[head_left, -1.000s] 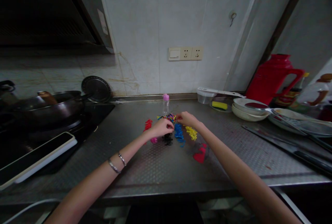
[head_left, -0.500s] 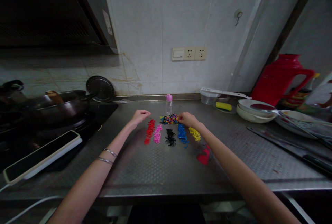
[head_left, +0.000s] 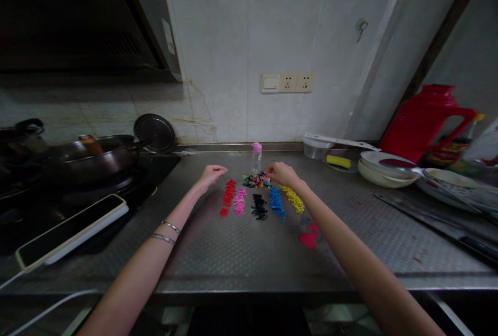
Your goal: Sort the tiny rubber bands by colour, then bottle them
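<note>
Small rubber bands lie sorted by colour in rows: red (head_left: 228, 198), pink (head_left: 239, 201), black (head_left: 259, 207), blue (head_left: 277, 204) and yellow (head_left: 292, 199). Behind them is a mixed-colour pile of rubber bands (head_left: 256, 180). My left hand (head_left: 212, 175) is closed in a pinch above the counter, left of the red row's far end. My right hand (head_left: 283, 173) pinches at the right edge of the mixed pile, just beyond the blue and yellow rows. Whatever either set of fingertips holds is too small to make out. A small clear bottle with a pink top (head_left: 257, 157) stands behind the pile.
A clear bag with a red print (head_left: 309, 236) lies near my right forearm. Bowls (head_left: 385, 170), a sponge (head_left: 338, 162), a knife (head_left: 428, 227) and a red thermos (head_left: 422, 121) are on the right. On the left are a phone (head_left: 70, 232) and a pan (head_left: 93, 157) on the stove.
The view has shifted slightly, moving the scene a little to the right. My right fingers have drawn slightly up from the mixed pile, uncovering more of the yellow row. My left hand keeps its pinch.
</note>
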A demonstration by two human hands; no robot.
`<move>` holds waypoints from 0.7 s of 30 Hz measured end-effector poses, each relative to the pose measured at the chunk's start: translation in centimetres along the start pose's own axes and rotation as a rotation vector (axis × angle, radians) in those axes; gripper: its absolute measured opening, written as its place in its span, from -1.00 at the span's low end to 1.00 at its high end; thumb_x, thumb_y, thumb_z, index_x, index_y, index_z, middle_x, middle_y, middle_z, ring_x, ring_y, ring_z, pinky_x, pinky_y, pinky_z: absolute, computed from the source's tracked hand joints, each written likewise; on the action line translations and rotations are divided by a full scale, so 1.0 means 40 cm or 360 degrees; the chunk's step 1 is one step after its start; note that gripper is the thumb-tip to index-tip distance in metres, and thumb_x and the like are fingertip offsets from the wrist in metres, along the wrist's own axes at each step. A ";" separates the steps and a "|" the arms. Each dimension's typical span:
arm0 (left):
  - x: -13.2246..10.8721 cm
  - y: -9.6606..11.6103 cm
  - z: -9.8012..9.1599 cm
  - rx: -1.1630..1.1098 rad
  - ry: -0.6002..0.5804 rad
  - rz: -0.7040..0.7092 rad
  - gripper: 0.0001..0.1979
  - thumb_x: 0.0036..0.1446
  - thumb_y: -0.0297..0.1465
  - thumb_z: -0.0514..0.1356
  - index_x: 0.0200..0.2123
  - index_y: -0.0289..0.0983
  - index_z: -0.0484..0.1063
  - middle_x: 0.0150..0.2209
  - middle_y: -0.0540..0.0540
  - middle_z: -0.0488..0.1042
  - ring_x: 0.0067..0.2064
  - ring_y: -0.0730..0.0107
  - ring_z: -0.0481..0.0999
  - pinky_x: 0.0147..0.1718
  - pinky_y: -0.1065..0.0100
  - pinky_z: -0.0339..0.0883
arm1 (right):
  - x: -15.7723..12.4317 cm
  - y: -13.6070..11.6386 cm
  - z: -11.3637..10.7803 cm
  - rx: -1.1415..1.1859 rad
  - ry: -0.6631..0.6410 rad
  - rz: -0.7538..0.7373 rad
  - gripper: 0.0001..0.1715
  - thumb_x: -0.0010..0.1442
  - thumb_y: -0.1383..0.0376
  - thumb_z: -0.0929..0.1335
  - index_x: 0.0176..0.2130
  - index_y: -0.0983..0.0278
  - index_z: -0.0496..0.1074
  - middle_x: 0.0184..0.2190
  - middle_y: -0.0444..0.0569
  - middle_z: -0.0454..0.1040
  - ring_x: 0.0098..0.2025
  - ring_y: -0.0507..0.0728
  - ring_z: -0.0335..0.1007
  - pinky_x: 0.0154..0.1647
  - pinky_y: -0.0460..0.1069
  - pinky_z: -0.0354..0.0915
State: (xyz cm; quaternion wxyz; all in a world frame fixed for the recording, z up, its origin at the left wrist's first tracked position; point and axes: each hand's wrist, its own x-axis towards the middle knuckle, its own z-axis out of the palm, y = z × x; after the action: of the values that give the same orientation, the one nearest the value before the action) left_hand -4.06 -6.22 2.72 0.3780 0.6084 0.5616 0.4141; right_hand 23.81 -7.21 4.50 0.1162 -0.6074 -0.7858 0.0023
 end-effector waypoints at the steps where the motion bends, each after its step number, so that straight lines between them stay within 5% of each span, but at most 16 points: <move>1: -0.001 0.000 0.000 0.0006 0.0001 -0.0005 -0.62 -0.16 -0.22 0.22 -0.29 -0.36 0.50 -0.66 0.07 0.24 -0.66 0.65 0.07 -0.69 0.53 -0.13 | 0.003 -0.006 -0.004 -0.0013 0.0000 0.0006 -0.76 0.11 0.23 0.27 -0.29 0.23 0.49 -0.29 0.00 0.51 -0.26 0.07 0.40 -0.37 -0.15 0.18; 10: -0.009 0.005 0.000 0.0084 -0.0001 -0.0007 -0.63 -0.10 -0.24 0.21 -0.24 -0.36 0.50 -0.66 0.04 0.31 -0.66 0.65 0.08 -0.69 0.52 -0.11 | 0.014 -0.021 -0.010 -0.0076 -0.0017 0.0062 -0.76 0.11 0.22 0.28 -0.29 0.25 0.49 -0.27 0.03 0.50 -0.24 0.10 0.40 -0.35 -0.13 0.21; 17: -0.002 0.005 0.049 0.0269 -0.0193 0.0416 -0.73 -0.11 -0.36 0.22 -0.32 -0.39 0.51 -0.42 -0.12 0.52 -0.43 0.46 0.40 -0.46 0.47 0.24 | 0.002 -0.071 -0.022 0.0027 0.0033 -0.0066 -0.74 0.13 0.21 0.26 -0.25 0.24 0.47 -0.26 0.00 0.50 -0.23 0.10 0.40 -0.34 -0.13 0.20; 21: 0.005 0.006 0.058 0.0365 -0.0192 0.0453 -0.75 -0.08 -0.40 0.17 -0.30 -0.39 0.52 -0.38 -0.13 0.54 -0.36 0.39 0.46 -0.36 0.41 0.31 | 0.000 -0.115 -0.037 0.0037 0.0063 -0.0152 -0.73 0.15 0.21 0.25 -0.22 0.24 0.46 -0.24 0.02 0.50 -0.21 0.11 0.40 -0.30 -0.11 0.22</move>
State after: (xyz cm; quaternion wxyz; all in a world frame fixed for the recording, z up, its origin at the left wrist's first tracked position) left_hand -1.81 -6.02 2.09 0.2769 0.7445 0.4898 0.3593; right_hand 19.70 -8.62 6.59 0.1386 -0.5677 -0.8115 -0.0061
